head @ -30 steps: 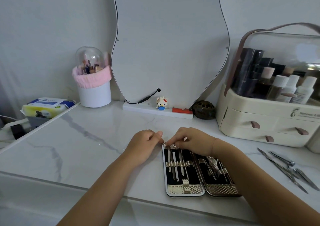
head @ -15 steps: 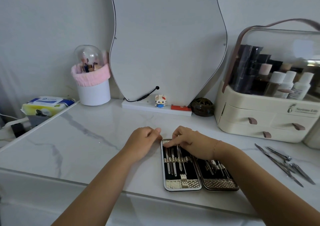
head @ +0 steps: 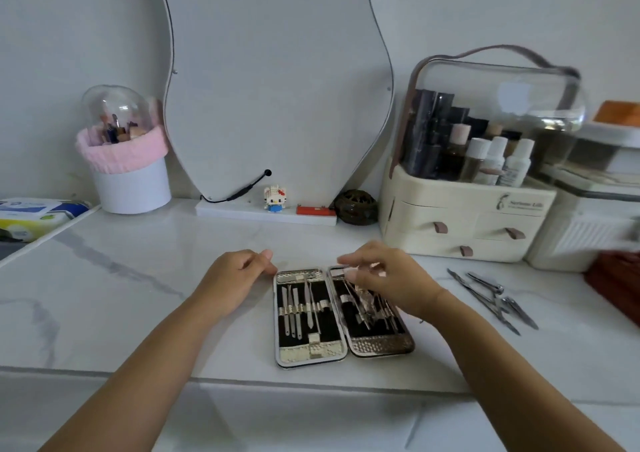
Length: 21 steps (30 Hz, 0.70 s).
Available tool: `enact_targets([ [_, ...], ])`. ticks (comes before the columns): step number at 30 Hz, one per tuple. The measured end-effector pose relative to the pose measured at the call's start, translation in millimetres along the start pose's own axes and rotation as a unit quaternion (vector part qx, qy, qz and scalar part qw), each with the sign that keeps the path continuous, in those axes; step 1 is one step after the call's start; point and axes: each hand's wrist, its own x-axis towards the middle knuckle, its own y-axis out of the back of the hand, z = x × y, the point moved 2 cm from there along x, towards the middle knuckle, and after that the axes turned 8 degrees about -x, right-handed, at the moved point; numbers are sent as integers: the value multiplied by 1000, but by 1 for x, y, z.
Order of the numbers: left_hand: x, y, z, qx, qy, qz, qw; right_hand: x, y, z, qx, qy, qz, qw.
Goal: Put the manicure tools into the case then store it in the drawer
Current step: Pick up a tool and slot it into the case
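Left hand rests curled beside open case; right hand hovers above.

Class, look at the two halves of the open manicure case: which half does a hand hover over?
The right half: the right hand hovers above its top end. The left half lies uncovered, the left hand beside it.

Open case on table, loose tools right
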Motion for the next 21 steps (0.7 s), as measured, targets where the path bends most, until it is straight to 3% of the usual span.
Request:
enact_targets([
  [6,5,-1,-7,-20,6,15,1000,-78,71,78,-91,-173,183,964],
  [11,6,1,-10,-19,2,16,1000,-98,89,113,-173,-257,144,940],
  [21,3,-2,-6,-27,6,17,999,-79,81,120,-193,-298,117,928],
])
